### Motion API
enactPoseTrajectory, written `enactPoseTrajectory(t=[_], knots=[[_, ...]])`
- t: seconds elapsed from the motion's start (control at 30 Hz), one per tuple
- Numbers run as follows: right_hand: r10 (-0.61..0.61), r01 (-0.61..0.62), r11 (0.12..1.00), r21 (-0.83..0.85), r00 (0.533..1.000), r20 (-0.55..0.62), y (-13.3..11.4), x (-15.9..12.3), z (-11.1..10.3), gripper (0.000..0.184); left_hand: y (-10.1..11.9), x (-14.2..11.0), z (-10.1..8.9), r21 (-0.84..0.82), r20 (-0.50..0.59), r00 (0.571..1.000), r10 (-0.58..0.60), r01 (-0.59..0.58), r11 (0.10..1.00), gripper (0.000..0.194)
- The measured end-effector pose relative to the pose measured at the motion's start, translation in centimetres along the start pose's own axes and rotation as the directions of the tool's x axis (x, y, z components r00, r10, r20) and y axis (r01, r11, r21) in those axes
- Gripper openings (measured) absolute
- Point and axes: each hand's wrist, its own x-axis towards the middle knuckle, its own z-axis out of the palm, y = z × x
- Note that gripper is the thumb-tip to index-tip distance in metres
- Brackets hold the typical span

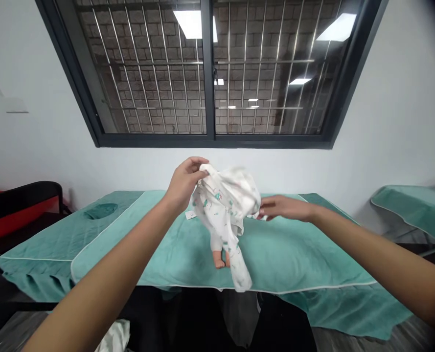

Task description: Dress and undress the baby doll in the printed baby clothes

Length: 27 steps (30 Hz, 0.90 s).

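My left hand (pixel 188 181) pinches the edge of a white baby garment (pixel 235 195) with a small green and red print, holding it up in the air. The garment hangs crumpled and partly blurred, one sleeve or leg dangling low. My right hand (pixel 283 208) is at its right side, fingers loosely stretched toward the cloth; whether the fingertips touch it is unclear. Behind the garment lies a baby doll (pixel 218 260) on the bed, its feet and a white-clothed leg showing. The garment hides the rest of the doll.
A massage bed (pixel 158 254) with a green cover stands in front of me, a face hole (pixel 101 211) at its left. A small white tag or card (pixel 190 214) lies on it. There is a black and red chair (pixel 22 210) on the left and white cloth (pixel 114 336) below.
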Motion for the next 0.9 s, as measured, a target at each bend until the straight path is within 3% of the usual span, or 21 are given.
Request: enactPoseTrajectory(t=[0.07,0.13,0.2,0.23,0.3,0.37,0.5,0.57,0.67,0.7,0.77,0.83,0.9], knots=[[0.03,-0.016,0.981,-0.196,0.997,0.067,-0.6,-0.2,0.3,0.032,0.5,-0.4,1.0,0.029,0.118,0.993,0.009,-0.013,0.999,0.024],[-0.076,0.042,0.961,-0.275,0.99,-0.116,-2.5,-0.2,0.9,0.027,0.9,-0.8,2.4,0.076,0.249,0.968,0.016,-0.036,0.996,0.023],[-0.239,0.131,0.948,-0.29,0.895,-0.377,-4.8,0.2,1.8,0.024,1.4,-1.1,3.6,0.099,0.341,0.94,0.027,-0.065,0.993,0.024],[-0.311,0.193,0.937,-0.291,0.838,-0.447,-5.9,0.5,2.2,0.023,1.7,-1.2,4.0,0.096,0.373,0.927,0.029,-0.07,0.993,0.025],[-0.395,0.305,0.916,-0.259,0.795,-0.46,-7.5,1.2,3.0,0.032,2.4,-1.3,4.5,0.078,0.429,0.903,0.022,-0.061,0.995,0.027],[-0.381,0.341,0.925,-0.169,0.831,-0.406,-8.1,1.8,3.6,0.04,3.0,-1.6,4.5,0.071,0.458,0.889,0.012,-0.05,0.996,0.026],[-0.278,0.304,0.952,0.046,0.916,-0.289,-7.5,2.7,3.8,0.035,3.4,-2.7,3.7,0.084,0.416,0.909,-0.021,-0.015,0.996,0.023],[-0.301,0.354,0.928,0.121,0.899,-0.319,-7.1,3.1,3.6,0.036,3.0,-3.5,3.4,0.087,0.427,0.9,-0.092,0.061,0.994,0.028],[-0.324,0.447,0.857,0.259,0.856,-0.404,-6.7,3.6,3.1,0.039,2.0,-4.3,3.4,0.159,0.519,0.825,-0.223,0.163,0.974,0.033],[-0.321,0.451,0.836,0.313,0.864,-0.388,-6.6,3.8,3.0,0.039,1.7,-4.3,3.4,0.166,0.513,0.824,-0.24,0.178,0.97,0.032],[-0.313,0.397,0.835,0.381,0.912,-0.265,-6.4,3.8,2.8,0.039,1.2,-4.2,3.5,0.112,0.402,0.888,-0.223,0.194,0.975,0.025],[-0.268,0.261,0.91,0.323,0.963,-0.022,-6.2,3.5,2.8,0.036,0.8,-3.7,3.5,0.006,0.224,0.958,-0.176,0.179,0.984,0.015],[-0.155,0.12,0.979,0.164,0.964,0.218,-6.0,3.1,2.8,0.035,0.4,-3.3,3.4,-0.075,0.144,0.975,-0.17,0.182,0.98,0.013]])
